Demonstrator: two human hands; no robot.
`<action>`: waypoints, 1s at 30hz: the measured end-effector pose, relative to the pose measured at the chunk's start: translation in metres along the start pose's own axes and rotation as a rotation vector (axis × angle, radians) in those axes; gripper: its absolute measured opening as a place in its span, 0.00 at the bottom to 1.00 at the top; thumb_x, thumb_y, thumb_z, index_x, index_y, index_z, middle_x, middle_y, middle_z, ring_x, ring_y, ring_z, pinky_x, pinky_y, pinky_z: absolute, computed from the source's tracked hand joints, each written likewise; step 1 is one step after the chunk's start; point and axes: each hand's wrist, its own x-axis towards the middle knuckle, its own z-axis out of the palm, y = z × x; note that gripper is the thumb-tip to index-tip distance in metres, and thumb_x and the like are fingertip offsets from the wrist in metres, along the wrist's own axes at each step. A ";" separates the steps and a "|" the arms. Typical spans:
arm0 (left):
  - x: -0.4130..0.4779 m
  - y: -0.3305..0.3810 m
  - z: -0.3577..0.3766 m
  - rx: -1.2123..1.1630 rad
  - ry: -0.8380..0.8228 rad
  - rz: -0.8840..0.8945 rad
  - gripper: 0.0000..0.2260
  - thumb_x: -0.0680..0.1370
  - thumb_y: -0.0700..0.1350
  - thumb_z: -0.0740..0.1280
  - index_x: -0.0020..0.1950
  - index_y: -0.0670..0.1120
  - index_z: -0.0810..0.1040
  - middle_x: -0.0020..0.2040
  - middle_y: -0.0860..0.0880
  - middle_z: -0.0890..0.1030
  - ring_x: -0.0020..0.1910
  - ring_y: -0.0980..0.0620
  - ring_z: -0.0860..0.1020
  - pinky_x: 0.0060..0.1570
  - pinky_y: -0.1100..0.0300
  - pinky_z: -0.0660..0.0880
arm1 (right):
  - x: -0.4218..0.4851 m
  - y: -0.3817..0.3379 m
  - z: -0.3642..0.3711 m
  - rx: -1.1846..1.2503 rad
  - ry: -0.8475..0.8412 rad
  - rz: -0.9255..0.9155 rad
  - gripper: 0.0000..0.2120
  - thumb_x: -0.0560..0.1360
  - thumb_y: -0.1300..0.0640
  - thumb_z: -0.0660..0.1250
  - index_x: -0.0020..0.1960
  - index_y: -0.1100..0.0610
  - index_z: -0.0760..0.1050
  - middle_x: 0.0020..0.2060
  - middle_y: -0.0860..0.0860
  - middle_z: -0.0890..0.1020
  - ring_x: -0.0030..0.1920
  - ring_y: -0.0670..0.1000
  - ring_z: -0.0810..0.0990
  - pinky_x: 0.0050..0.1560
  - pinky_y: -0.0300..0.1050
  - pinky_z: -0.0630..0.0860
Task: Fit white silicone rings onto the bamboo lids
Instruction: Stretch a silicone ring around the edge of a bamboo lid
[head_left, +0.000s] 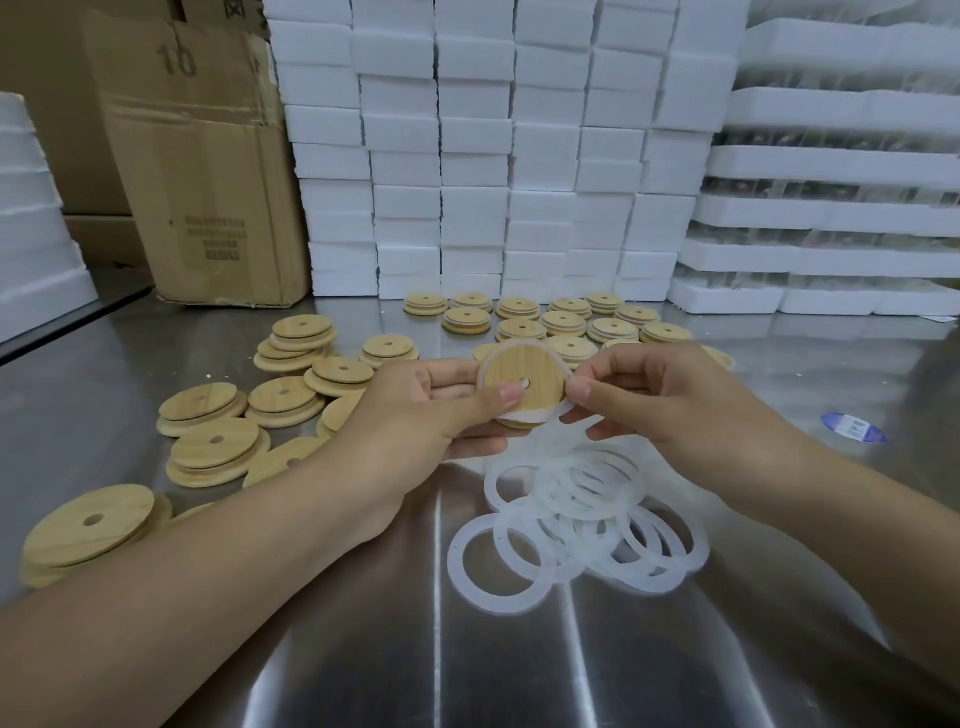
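Observation:
My left hand (436, 410) holds a round bamboo lid (519, 371) with a centre hole, thumb pressed on its face. A white silicone ring (540, 413) is partly stretched around the lid's rim. My right hand (649, 395) pinches the ring at the lid's right edge. Below the hands lies a heap of loose white silicone rings (582, 519). Several bare bamboo lids (218, 447) lie scattered on the left of the steel table. Rows of bamboo lids with white rings (566, 322) sit behind the hands.
Stacked white foam boxes (467, 156) form a wall at the back and right. A cardboard carton (208, 171) stands back left. More foam (31, 218) sits at the far left. A blue-and-white sticker (854, 428) lies on the steel table (467, 649).

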 end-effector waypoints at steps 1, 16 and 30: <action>0.000 0.000 0.000 -0.023 0.009 0.001 0.14 0.76 0.46 0.77 0.61 0.43 0.86 0.53 0.44 0.90 0.54 0.46 0.89 0.52 0.58 0.86 | 0.000 -0.001 -0.001 -0.027 -0.008 0.001 0.07 0.80 0.55 0.72 0.49 0.58 0.86 0.44 0.51 0.89 0.50 0.48 0.88 0.52 0.41 0.84; -0.001 -0.003 0.002 -0.054 0.049 0.048 0.14 0.77 0.45 0.77 0.62 0.43 0.86 0.54 0.44 0.89 0.53 0.46 0.89 0.51 0.57 0.86 | -0.006 -0.003 0.009 0.001 -0.003 0.062 0.08 0.77 0.51 0.75 0.46 0.57 0.87 0.42 0.51 0.89 0.47 0.45 0.88 0.45 0.35 0.82; -0.001 -0.002 0.003 -0.167 -0.048 0.038 0.20 0.77 0.43 0.77 0.67 0.39 0.81 0.58 0.39 0.88 0.61 0.42 0.86 0.60 0.52 0.84 | -0.012 -0.005 0.024 -0.076 0.016 -0.077 0.06 0.75 0.48 0.78 0.42 0.49 0.87 0.43 0.44 0.89 0.48 0.41 0.87 0.50 0.32 0.78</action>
